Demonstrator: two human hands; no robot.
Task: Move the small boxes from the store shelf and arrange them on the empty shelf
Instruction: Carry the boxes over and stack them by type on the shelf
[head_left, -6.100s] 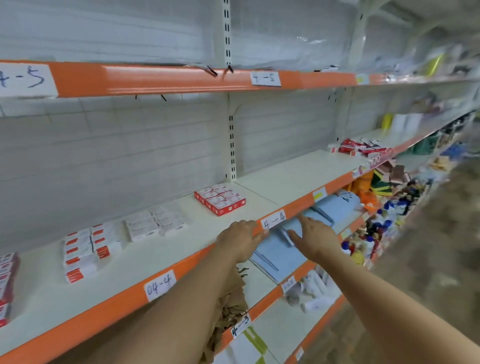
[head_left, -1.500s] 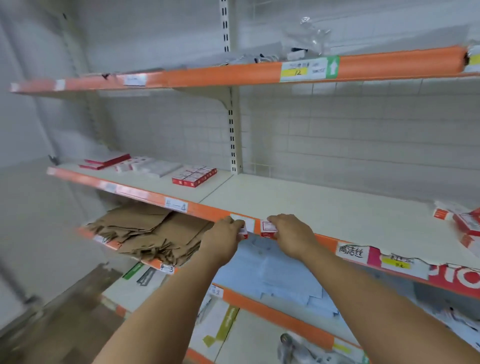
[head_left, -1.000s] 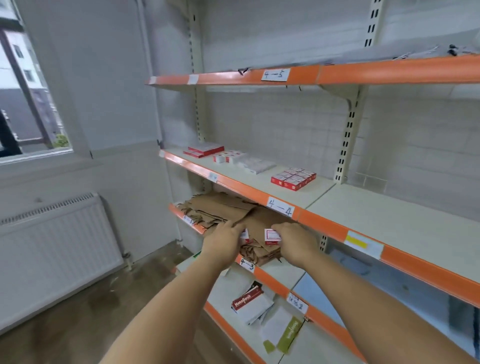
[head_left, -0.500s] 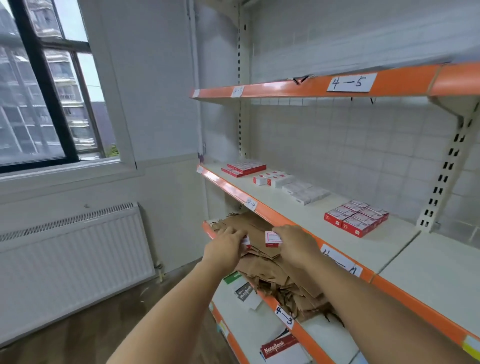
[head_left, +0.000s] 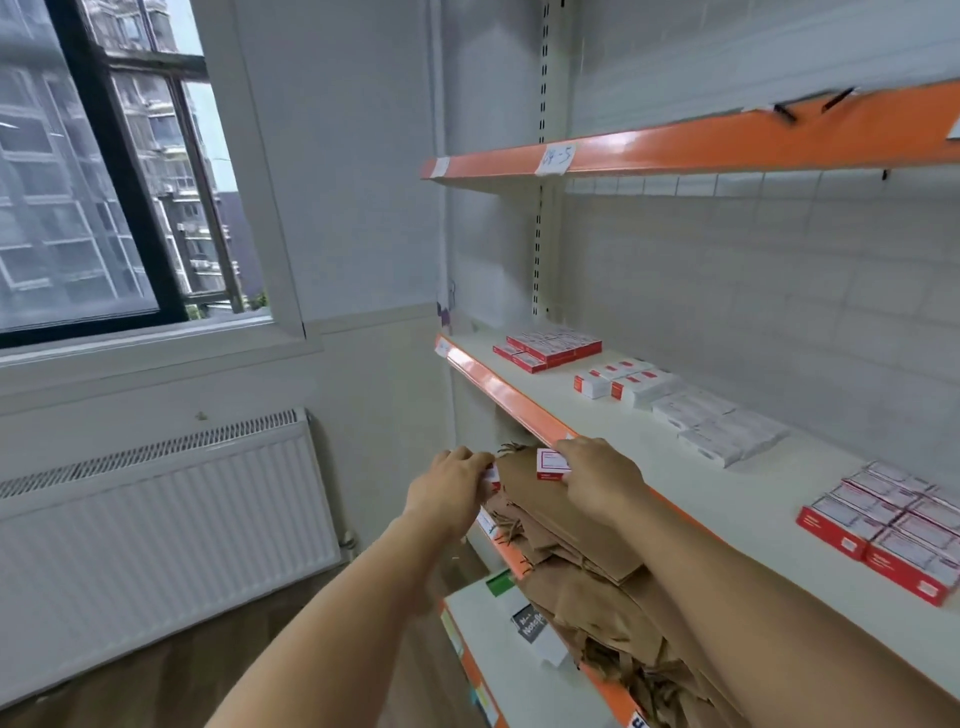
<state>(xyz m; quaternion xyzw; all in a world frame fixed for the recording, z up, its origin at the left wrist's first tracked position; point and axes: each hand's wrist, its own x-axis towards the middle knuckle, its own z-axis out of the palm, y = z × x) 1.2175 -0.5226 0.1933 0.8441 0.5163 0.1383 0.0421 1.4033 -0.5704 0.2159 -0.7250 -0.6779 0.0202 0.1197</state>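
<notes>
two small boxes (head_left: 551, 464) | red-white, flat | one per hand

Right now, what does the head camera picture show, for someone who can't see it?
Two bare hands, left hand and right hand, each hold a small red-and-white box before an orange-edged shelf. Groups of similar boxes lie along it; brown paper bags sit below.
</notes>
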